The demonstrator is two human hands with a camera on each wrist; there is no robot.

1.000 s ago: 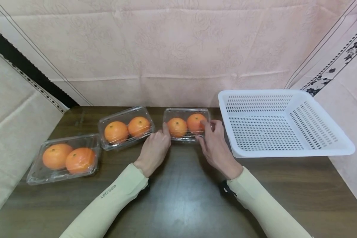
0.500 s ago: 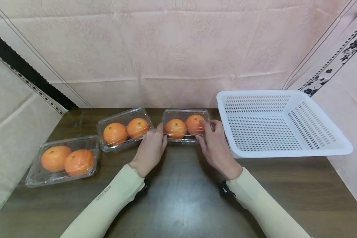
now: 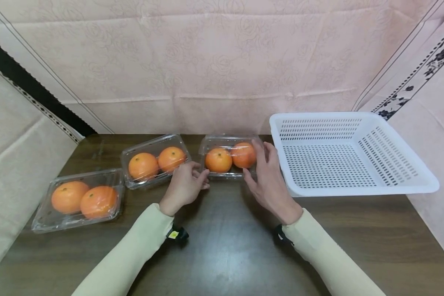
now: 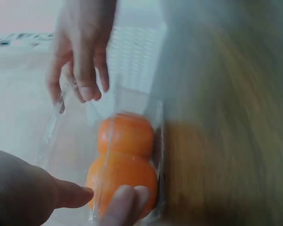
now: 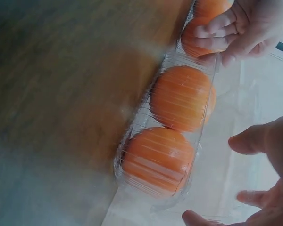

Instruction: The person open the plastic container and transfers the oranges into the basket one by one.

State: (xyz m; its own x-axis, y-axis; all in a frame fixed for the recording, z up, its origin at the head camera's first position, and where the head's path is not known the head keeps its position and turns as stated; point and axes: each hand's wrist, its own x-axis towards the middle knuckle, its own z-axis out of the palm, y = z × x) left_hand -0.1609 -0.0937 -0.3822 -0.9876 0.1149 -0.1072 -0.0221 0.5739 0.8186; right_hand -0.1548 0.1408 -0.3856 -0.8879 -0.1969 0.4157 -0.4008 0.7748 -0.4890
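Because I can't tell whether my left hand [image 3: 185, 181] pinches the clear box [image 3: 225, 176] beside the basket [image 3: 355, 191], my right hand [image 3: 268, 181], fingers wide at its right end, should steady it lightly.

left forearm [image 3: 123, 257] and right forearm [image 3: 334, 253], both sleeved, angle inward in the head view. left grip [image 3: 184, 185]: fingers bent, gap between digits in its wrist view, blurry, can't tell if pinching. right grip [image 3: 268, 179]: fingers mostly straight, thumb spread off them. grips apart, not touching.
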